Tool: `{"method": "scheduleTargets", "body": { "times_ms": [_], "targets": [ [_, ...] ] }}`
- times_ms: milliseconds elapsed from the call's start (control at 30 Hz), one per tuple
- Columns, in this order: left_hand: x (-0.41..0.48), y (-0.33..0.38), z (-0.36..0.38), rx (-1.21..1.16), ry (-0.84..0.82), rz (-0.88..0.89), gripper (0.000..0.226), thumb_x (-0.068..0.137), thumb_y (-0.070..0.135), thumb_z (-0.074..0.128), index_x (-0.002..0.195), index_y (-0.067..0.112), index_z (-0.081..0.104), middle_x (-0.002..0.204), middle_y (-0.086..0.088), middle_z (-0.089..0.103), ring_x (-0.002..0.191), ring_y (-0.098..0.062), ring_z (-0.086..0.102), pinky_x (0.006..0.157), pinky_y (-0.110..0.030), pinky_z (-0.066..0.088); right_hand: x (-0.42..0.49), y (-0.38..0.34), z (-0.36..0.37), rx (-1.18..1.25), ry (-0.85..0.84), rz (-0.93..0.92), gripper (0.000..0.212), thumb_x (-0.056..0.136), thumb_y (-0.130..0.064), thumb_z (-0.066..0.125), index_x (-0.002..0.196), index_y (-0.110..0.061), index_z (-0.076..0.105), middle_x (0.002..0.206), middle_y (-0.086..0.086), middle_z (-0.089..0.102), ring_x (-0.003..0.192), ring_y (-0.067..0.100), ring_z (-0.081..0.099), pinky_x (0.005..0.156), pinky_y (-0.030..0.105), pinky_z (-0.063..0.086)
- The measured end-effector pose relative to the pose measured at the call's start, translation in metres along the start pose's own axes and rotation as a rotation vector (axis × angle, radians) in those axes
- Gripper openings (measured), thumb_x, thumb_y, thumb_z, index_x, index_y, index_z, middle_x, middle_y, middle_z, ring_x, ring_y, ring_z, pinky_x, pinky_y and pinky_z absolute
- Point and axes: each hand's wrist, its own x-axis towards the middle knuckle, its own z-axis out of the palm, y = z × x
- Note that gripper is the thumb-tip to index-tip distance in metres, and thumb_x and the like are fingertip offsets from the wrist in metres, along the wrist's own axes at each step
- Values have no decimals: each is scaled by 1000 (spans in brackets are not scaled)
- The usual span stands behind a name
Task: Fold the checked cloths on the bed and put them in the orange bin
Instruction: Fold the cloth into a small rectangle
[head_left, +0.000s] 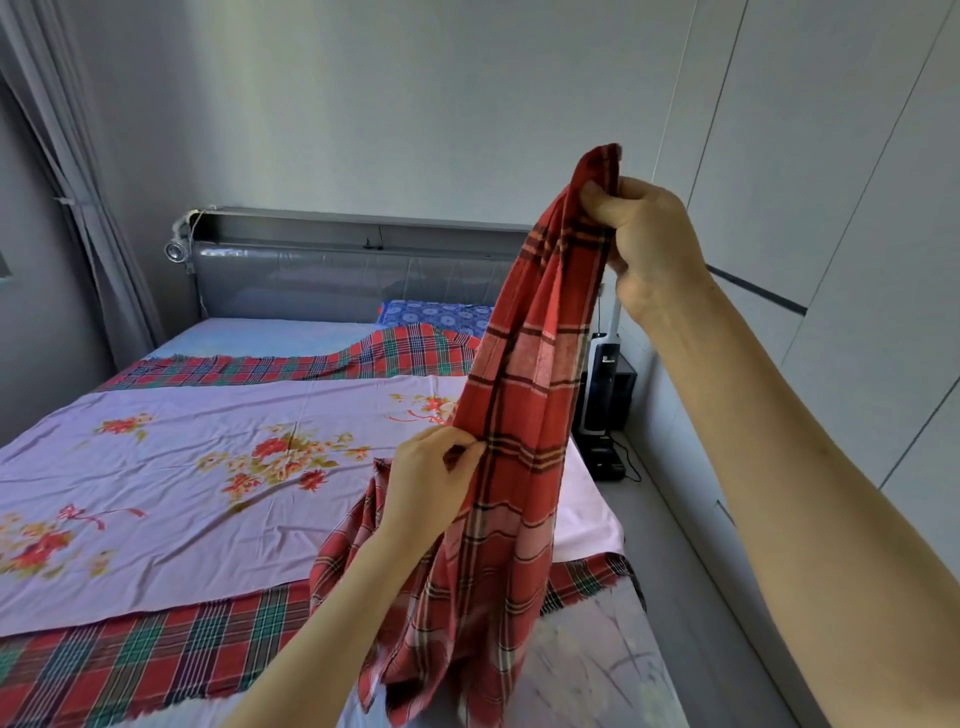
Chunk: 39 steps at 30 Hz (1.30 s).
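We hold a red checked cloth (524, 395) up over the near right part of the bed (249, 332). The right hand (644, 244) is raised, with its fingers curled round the bunched top end. The left hand (431, 478), lower down, pinches the cloth's left edge between thumb and fingertips. The cloth hangs in long vertical folds, and its lower end rests crumpled on the bed near the right edge. A lilac floral sheet (208, 467) lies flat across the middle of the bed. A green-and-red tartan cloth (130, 665) is spread under it and shows as a band along the sheet's near edge and another (260, 369) along its far edge, with a frayed hem nearest us. A blue patterned pillow (436, 314) lies against the grey headboard (337, 275). A strip of floor (701, 571) runs between the bed's right side and the wardrobe doors (831, 156), and an upright appliance (602, 374) stands at its far end.
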Motion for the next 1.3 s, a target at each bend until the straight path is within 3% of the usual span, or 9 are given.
{"method": "scheduleTargets", "body": {
  "times_ms": [100, 167, 300, 500, 633, 800, 1000, 1167, 1300],
  "targets": [
    [0, 3, 0, 44, 5, -14, 7, 84, 8, 66, 79, 6, 70, 73, -4, 67, 61, -12, 53, 58, -13, 43, 2, 1, -4, 23, 14, 8, 16, 91, -7, 56, 78, -10, 65, 62, -4, 68, 64, 12, 65, 73, 31, 53],
    [-2, 12, 7, 86, 32, 37, 22, 86, 24, 62, 73, 7, 68, 69, -2, 63, 60, -15, 54, 55, -27, 48, 1, -1, -2, 29, 21, 0, 16, 91, -7, 55, 79, -9, 65, 62, -3, 67, 62, 12, 65, 66, 27, 53],
    [5, 41, 25, 207, 140, 40, 47, 81, 53, 56, 63, 9, 57, 65, -4, 55, 58, -22, 52, 52, -28, 46, -4, -4, 12, 36, 19, -26, 17, 91, -5, 55, 78, -7, 65, 58, -2, 65, 55, 11, 63, 53, 21, 50],
    [28, 54, 32, 136, 266, 18, 41, 87, 36, 48, 57, 8, 45, 58, -7, 47, 45, -19, 34, 46, -24, 26, -7, 1, 22, 31, 14, -40, 19, 91, -3, 55, 74, -7, 64, 57, -1, 65, 51, 10, 62, 47, 18, 48],
    [25, 40, 31, 155, 179, 104, 30, 86, 18, 46, 58, 7, 43, 60, -9, 47, 46, -20, 36, 47, -24, 27, -5, 4, 16, 1, 24, -43, 19, 90, -4, 56, 75, -8, 65, 61, -2, 66, 54, 8, 63, 48, 15, 47],
    [5, 30, 42, 196, 50, -2, 29, 66, -3, 67, 54, 5, 42, 58, -11, 46, 46, -25, 39, 47, -26, 27, -3, 8, 12, -2, 48, -34, 17, 90, -3, 56, 76, -8, 66, 64, 1, 66, 53, 9, 63, 48, 16, 48],
    [-43, 0, 33, 136, 10, -306, 33, 79, 11, 70, 55, 11, 48, 55, 4, 45, 48, -14, 37, 49, -22, 27, 11, 7, -11, 5, 105, -43, 16, 88, -4, 59, 75, -10, 66, 66, 0, 68, 66, 15, 65, 67, 29, 56],
    [-13, -15, -23, -48, -74, -536, 36, 76, 27, 77, 45, 22, 57, 39, 9, 49, 40, -2, 44, 45, -17, 29, 21, 9, -38, 66, 102, -13, 14, 89, -7, 58, 78, -14, 64, 59, -8, 68, 59, 6, 64, 55, 19, 50],
    [76, 9, -124, -88, -277, -417, 17, 66, 18, 82, 56, 12, 71, 45, 3, 60, 45, -2, 45, 52, -17, 37, 39, 6, -77, 148, 179, 3, 11, 91, -8, 57, 83, -12, 64, 62, -7, 69, 62, 7, 66, 63, 23, 54]
  ]
}}
